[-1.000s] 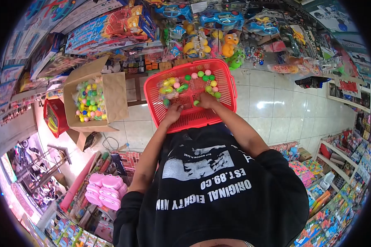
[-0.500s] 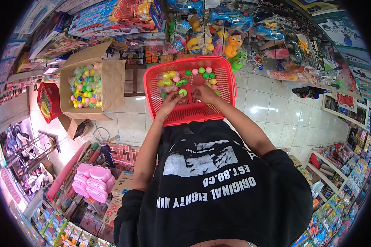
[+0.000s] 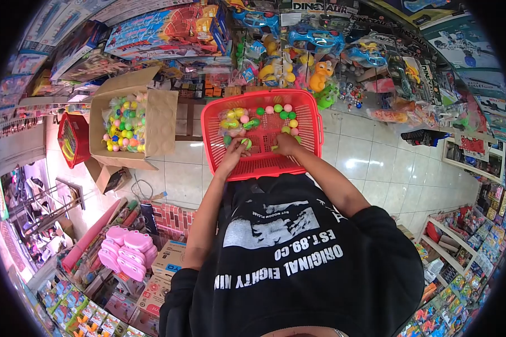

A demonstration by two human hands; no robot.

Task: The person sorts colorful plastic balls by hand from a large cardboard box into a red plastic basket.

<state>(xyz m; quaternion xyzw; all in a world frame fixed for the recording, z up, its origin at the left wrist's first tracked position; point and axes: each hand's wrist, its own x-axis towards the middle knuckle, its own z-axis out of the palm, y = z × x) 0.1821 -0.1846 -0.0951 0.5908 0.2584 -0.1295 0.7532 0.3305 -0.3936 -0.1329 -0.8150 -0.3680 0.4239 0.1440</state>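
A red plastic basket [image 3: 206, 121] holds several small balls, among them a row of green and pink ones [image 3: 269, 109] along its far side. Plastic-wrapped yellow items [image 3: 229, 119] lie at its left. Inside the near left part, my left hand [image 3: 235, 153] has its fingers closed on a light green ball [image 3: 246, 144]. My right hand [image 3: 288, 146] is lowered into the right part with its fingers drawn together, beside green and yellow balls [image 3: 287, 130]. What its fingertips hold, if anything, is too small to tell.
Left of the basket stands an open cardboard box [image 3: 162, 123] full of bagged coloured balls. A red container [image 3: 73, 140] is beyond it. Packaged toys hang behind the basket, including an orange figure [image 3: 320, 76]. Pink cases [image 3: 128, 253] sit on cartons at lower left.
The basket and surroundings appear lower in the view. My right hand has moved nearer the basket's front right part, with its fingers lower. My left hand still has the light green ball.
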